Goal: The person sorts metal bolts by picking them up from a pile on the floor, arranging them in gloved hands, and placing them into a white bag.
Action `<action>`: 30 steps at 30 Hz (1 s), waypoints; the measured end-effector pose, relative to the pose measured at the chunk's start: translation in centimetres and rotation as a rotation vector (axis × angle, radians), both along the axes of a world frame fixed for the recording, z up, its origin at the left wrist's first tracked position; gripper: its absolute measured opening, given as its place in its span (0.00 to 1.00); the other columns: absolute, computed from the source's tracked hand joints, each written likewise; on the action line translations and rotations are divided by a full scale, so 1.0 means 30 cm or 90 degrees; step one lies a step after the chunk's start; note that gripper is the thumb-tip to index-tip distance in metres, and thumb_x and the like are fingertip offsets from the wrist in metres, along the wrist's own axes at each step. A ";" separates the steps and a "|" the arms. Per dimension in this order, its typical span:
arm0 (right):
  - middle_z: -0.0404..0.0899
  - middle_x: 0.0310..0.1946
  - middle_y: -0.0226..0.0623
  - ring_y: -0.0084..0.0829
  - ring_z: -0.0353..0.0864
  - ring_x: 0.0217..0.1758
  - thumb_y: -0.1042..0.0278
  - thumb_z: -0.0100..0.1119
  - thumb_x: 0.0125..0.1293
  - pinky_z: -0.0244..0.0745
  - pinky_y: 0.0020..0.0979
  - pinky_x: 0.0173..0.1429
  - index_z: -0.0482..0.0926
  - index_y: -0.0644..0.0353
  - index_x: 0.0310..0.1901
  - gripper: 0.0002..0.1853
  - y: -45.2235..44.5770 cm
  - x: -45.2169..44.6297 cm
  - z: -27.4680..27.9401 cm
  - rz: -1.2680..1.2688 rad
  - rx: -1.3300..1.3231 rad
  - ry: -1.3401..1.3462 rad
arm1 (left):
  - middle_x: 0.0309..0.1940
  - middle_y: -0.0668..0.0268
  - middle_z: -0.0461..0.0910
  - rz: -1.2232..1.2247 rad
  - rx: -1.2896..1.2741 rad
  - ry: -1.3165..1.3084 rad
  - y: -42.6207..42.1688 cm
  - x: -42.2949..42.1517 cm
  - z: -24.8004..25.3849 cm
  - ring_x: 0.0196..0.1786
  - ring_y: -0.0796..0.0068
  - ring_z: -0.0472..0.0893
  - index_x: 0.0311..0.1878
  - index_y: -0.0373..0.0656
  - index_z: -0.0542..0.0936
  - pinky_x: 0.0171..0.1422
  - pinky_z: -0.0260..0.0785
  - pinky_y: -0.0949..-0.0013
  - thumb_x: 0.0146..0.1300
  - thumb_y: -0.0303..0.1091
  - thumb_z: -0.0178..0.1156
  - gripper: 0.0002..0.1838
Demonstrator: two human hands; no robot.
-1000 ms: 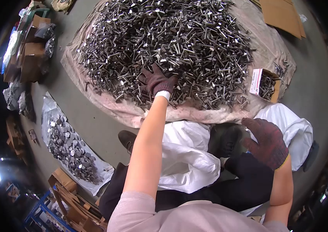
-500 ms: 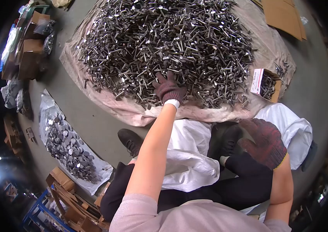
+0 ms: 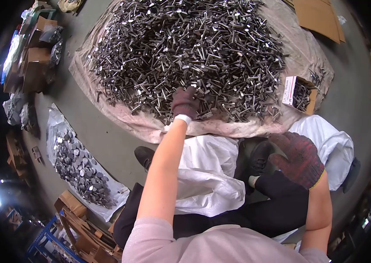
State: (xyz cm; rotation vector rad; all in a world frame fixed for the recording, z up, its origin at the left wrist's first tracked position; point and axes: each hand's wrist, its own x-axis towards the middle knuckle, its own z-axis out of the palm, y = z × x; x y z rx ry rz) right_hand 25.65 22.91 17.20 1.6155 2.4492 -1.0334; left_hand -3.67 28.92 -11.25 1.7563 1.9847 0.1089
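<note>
Left hand at metal pile, we can't tell grip; right hand loosely spread, short of pile. Likely stiff, slick; grab shanks.

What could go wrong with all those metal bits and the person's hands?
The left hand is in among the heap of metal pieces, so a hard edge might poke or pinch a finger, even through the glove. Loose pieces lie close to the near edge of the cloth, so some could slide off onto the floor. The open box is full of pieces and might spill if the right hand bumped it.
</note>
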 end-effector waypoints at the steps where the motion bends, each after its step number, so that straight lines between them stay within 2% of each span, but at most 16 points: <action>1: 0.80 0.41 0.48 0.51 0.79 0.41 0.66 0.70 0.49 0.75 0.44 0.44 0.77 0.60 0.53 0.26 -0.005 0.003 0.002 -0.004 0.001 -0.001 | 0.44 0.49 0.78 -0.002 -0.008 -0.006 0.006 -0.013 0.010 0.45 0.50 0.80 0.47 0.52 0.79 0.48 0.76 0.56 0.51 0.38 0.67 0.17; 2: 0.80 0.40 0.47 0.51 0.79 0.41 0.65 0.70 0.50 0.75 0.44 0.43 0.77 0.60 0.53 0.26 -0.005 0.005 0.004 -0.002 0.001 -0.006 | 0.44 0.49 0.78 -0.006 -0.006 -0.008 0.014 -0.028 0.022 0.45 0.50 0.80 0.47 0.52 0.79 0.48 0.76 0.56 0.51 0.38 0.67 0.17; 4: 0.80 0.39 0.47 0.51 0.79 0.40 0.65 0.70 0.50 0.75 0.44 0.43 0.77 0.59 0.53 0.26 -0.006 0.010 0.010 -0.005 0.001 -0.012 | 0.40 0.54 0.82 0.178 -0.066 -0.348 0.022 -0.046 0.038 0.39 0.61 0.82 0.46 0.46 0.79 0.45 0.76 0.65 0.53 0.35 0.66 0.16; 5: 0.80 0.39 0.47 0.51 0.79 0.40 0.65 0.69 0.51 0.75 0.44 0.42 0.77 0.59 0.53 0.26 -0.007 0.011 0.012 -0.004 0.001 -0.013 | 0.38 0.62 0.84 0.290 0.020 -0.422 0.013 -0.044 0.014 0.34 0.68 0.82 0.46 0.43 0.78 0.42 0.74 0.73 0.56 0.32 0.64 0.15; 6: 0.80 0.38 0.47 0.51 0.78 0.39 0.64 0.69 0.51 0.74 0.44 0.42 0.77 0.59 0.53 0.26 -0.009 0.012 0.014 -0.003 0.000 -0.013 | 0.37 0.69 0.83 0.391 0.011 -0.698 0.007 -0.068 -0.006 0.34 0.70 0.82 0.48 0.46 0.77 0.39 0.76 0.70 0.58 0.32 0.64 0.15; 8: 0.79 0.37 0.47 0.51 0.78 0.39 0.64 0.69 0.52 0.74 0.44 0.42 0.77 0.60 0.53 0.26 -0.016 0.018 0.007 0.002 0.007 -0.003 | 0.34 0.68 0.82 0.490 -0.209 -0.988 0.023 -0.160 -0.015 0.33 0.72 0.81 0.51 0.49 0.76 0.32 0.75 0.67 0.60 0.31 0.63 0.15; 9: 0.79 0.37 0.47 0.51 0.78 0.39 0.64 0.68 0.52 0.74 0.44 0.42 0.76 0.60 0.53 0.25 -0.018 0.022 0.003 0.008 0.015 0.004 | 0.32 0.66 0.80 0.573 -0.207 -1.116 0.037 -0.141 0.048 0.34 0.72 0.80 0.51 0.52 0.76 0.27 0.71 0.70 0.61 0.31 0.63 0.15; 10: 0.79 0.37 0.47 0.51 0.78 0.39 0.64 0.68 0.52 0.74 0.44 0.42 0.76 0.60 0.53 0.25 -0.022 0.023 0.003 0.004 0.017 0.004 | 0.32 0.66 0.80 0.569 -0.210 -1.115 0.039 -0.147 0.062 0.34 0.72 0.80 0.51 0.52 0.76 0.27 0.71 0.70 0.61 0.31 0.63 0.15; 12: 0.79 0.36 0.47 0.51 0.79 0.40 0.63 0.68 0.53 0.74 0.45 0.42 0.76 0.60 0.52 0.24 -0.026 0.024 0.007 0.009 0.033 0.001 | 0.33 0.63 0.81 0.517 -0.448 -1.493 0.050 -0.162 0.096 0.37 0.71 0.80 0.52 0.51 0.75 0.27 0.73 0.70 0.62 0.34 0.61 0.15; 13: 0.79 0.36 0.47 0.51 0.79 0.40 0.63 0.68 0.53 0.74 0.45 0.42 0.76 0.60 0.52 0.24 -0.027 0.025 0.009 0.005 0.035 -0.001 | 0.33 0.63 0.81 0.512 -0.453 -1.493 0.053 -0.147 0.109 0.37 0.71 0.80 0.52 0.51 0.75 0.27 0.73 0.70 0.62 0.34 0.61 0.15; 16: 0.79 0.36 0.47 0.50 0.79 0.40 0.62 0.68 0.54 0.75 0.44 0.43 0.76 0.59 0.52 0.23 -0.032 0.029 0.006 -0.001 0.049 -0.001 | 0.38 0.59 0.80 0.639 -0.313 -1.439 0.058 -0.074 0.168 0.38 0.60 0.79 0.43 0.41 0.79 0.46 0.78 0.53 0.60 0.45 0.58 0.17; 17: 0.80 0.37 0.47 0.50 0.79 0.40 0.62 0.67 0.55 0.75 0.44 0.43 0.76 0.59 0.51 0.23 -0.034 0.032 0.001 0.000 0.056 0.007 | 0.38 0.58 0.79 0.662 -0.304 -1.458 0.047 -0.051 0.194 0.38 0.55 0.78 0.37 0.40 0.80 0.55 0.73 0.45 0.59 0.49 0.57 0.19; 20: 0.80 0.37 0.46 0.50 0.80 0.40 0.61 0.67 0.55 0.75 0.44 0.44 0.76 0.59 0.51 0.23 -0.039 0.035 0.004 0.000 0.059 0.008 | 0.38 0.56 0.81 0.613 -0.181 -1.516 0.038 0.009 0.226 0.41 0.53 0.80 0.38 0.40 0.80 0.60 0.69 0.37 0.61 0.50 0.54 0.20; 22: 0.80 0.37 0.46 0.50 0.80 0.40 0.61 0.67 0.55 0.76 0.44 0.44 0.76 0.59 0.52 0.23 -0.042 0.028 0.015 0.002 0.058 0.004 | 0.43 0.52 0.82 0.615 -0.205 -1.545 0.052 0.006 0.194 0.46 0.51 0.81 0.39 0.40 0.79 0.59 0.71 0.38 0.64 0.51 0.53 0.21; 25: 0.80 0.37 0.47 0.49 0.80 0.40 0.61 0.67 0.55 0.75 0.44 0.44 0.76 0.59 0.52 0.23 -0.047 0.016 0.035 -0.008 0.025 -0.010 | 0.48 0.48 0.80 0.673 -0.165 -1.565 0.053 0.009 0.176 0.50 0.49 0.80 0.45 0.35 0.78 0.51 0.79 0.50 0.63 0.42 0.59 0.17; 30: 0.80 0.35 0.47 0.49 0.81 0.40 0.57 0.64 0.57 0.75 0.45 0.44 0.77 0.59 0.52 0.23 -0.065 0.015 0.050 0.004 0.040 -0.014 | 0.51 0.47 0.78 0.650 -0.213 -1.661 0.065 0.034 0.220 0.52 0.46 0.80 0.53 0.35 0.75 0.57 0.75 0.44 0.65 0.38 0.57 0.19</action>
